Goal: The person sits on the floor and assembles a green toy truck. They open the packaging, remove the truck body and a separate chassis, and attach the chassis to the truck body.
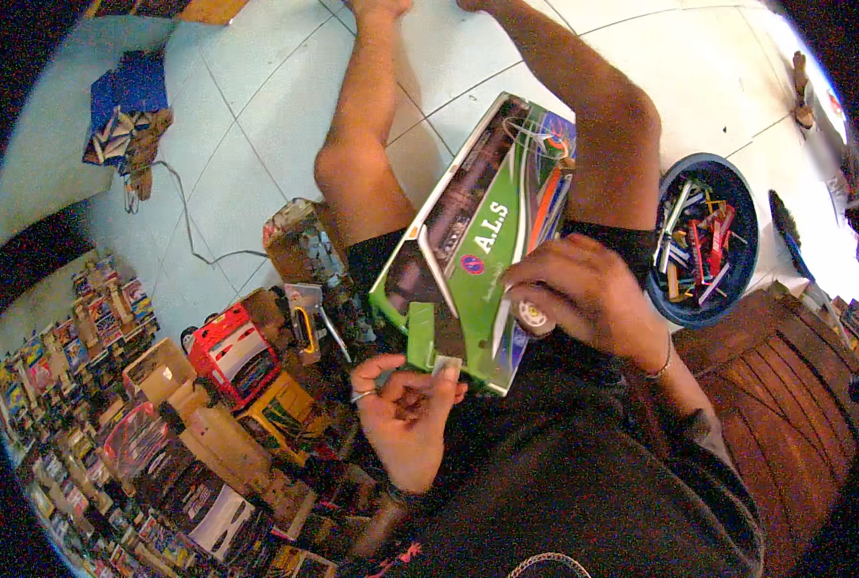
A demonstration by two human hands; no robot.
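A green model bus [478, 260] with dark windows and blue and orange stripes lies slanted across my lap. My left hand [405, 419] is at its near end, closed, with a small pale translucent piece [446, 367] pinched at the thumb tip. A flat green panel [422, 332] stands out at that same end of the bus, just above my left fingers. On the right side, my right hand [588, 294] curls over the bus's edge beside a wheel with a light hub [533, 316]. Its fingers are slightly blurred, and their undersides are hidden.
A dark blue tub [752, 275] of coloured strips and scraps stands at right, near a brown wooden surface [767, 395]. To my left are a cardboard box [299, 241], a red model vehicle front [234, 354] and many small packages. A cable [194, 226] crosses the tiled floor.
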